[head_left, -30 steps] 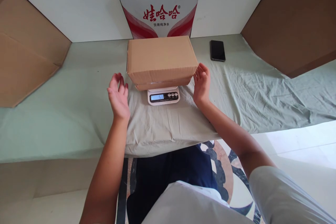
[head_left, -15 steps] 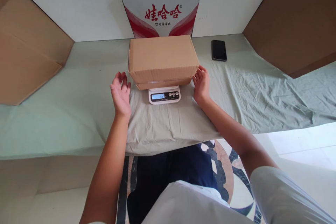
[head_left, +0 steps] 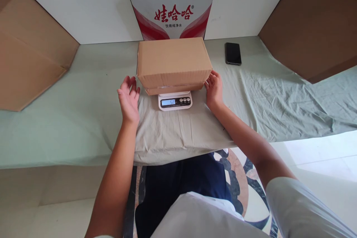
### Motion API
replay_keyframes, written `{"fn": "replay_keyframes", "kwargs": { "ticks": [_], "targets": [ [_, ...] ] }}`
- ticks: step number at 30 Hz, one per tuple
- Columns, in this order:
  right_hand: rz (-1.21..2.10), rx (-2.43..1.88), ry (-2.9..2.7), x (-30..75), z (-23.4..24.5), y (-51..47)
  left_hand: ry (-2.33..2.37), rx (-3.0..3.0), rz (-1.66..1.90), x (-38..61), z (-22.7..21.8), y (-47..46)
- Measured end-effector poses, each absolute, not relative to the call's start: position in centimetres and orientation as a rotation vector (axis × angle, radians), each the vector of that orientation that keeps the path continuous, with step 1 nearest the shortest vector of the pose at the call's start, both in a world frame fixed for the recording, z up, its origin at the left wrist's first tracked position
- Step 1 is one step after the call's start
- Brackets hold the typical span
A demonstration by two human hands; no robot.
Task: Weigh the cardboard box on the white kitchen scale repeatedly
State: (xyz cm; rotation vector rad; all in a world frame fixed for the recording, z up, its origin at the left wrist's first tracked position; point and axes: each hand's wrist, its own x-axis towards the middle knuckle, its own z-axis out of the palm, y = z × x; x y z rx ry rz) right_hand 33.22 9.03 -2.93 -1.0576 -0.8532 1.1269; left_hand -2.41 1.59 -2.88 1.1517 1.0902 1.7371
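A closed brown cardboard box point(head_left: 174, 57) rests on a small white digital scale point(head_left: 175, 108), hiding the scale's platform. The lit display seems to read 52, with several round buttons to its right. My left hand point(head_left: 129, 98) is just left of the box, palm turned up and inward, its loosely curved fingers apart and holding nothing. At the box's lower right corner is my right hand point(head_left: 214, 89), fingers slightly bent and spread beside the cardboard. Whether its fingertips touch the box I cannot tell.
A black phone point(head_left: 232, 53) lies on the pale green cloth point(head_left: 83, 119) at the back right. Large cardboard pieces point(head_left: 33, 44) stand at the left and right point(head_left: 315, 26). Behind the box is a white and red carton point(head_left: 173, 11) with Chinese lettering.
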Motion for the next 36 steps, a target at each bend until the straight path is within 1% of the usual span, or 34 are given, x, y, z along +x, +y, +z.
{"fn": "replay_keyframes", "kwargs": {
  "ticks": [18, 36],
  "targets": [
    [1.117, -1.067, -0.835, 33.1, -3.0, 9.1, 1.110, 1.165, 1.719, -2.0, -2.4, 1.4],
    [1.179, -1.102, -0.731, 32.2, -0.9, 8.1, 1.152, 1.210, 1.620, -1.5, -2.0, 1.1]
  ]
}}
